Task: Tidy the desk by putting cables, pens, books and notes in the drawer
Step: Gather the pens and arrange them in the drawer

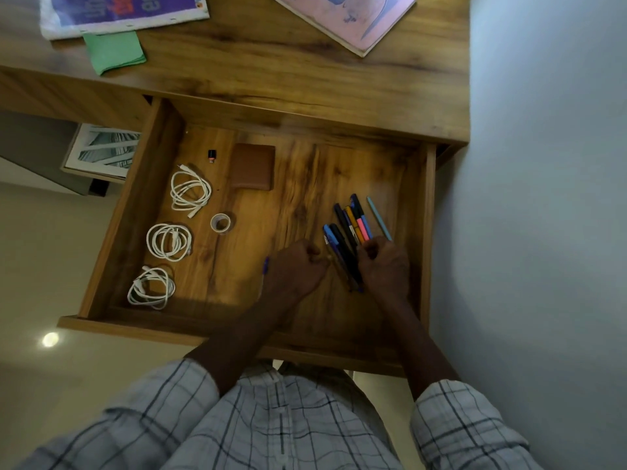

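Cables point(169, 239): three white coils in a column down the left side of the open drawer point(135, 212), flat on its floor, each apart from the next.
Upper left of frame, on the desk top point(271, 62): purple printed booklet point(118, 11), with green notes point(113, 50) touching its lower edge.
Right of the cables, inside the drawer: tape roll point(220, 223), small black-and-red item point(212, 156) too small to identify, and brown wallet point(252, 171) toward the back.
Lower centre: left hand point(295, 266), fingers curled tight, apparently round a blue-tipped pen point(266, 264) poking out at its left edge.
Just right of it: pens point(349, 232), a fanned bunch on the drawer floor.
Right hand point(383, 266): fingers curled over the near ends of that bunch, gripping.
Light blue pen point(379, 218): alone, just right of the bunch.
Upper right: pink book point(349, 18), slanted on the desk top.
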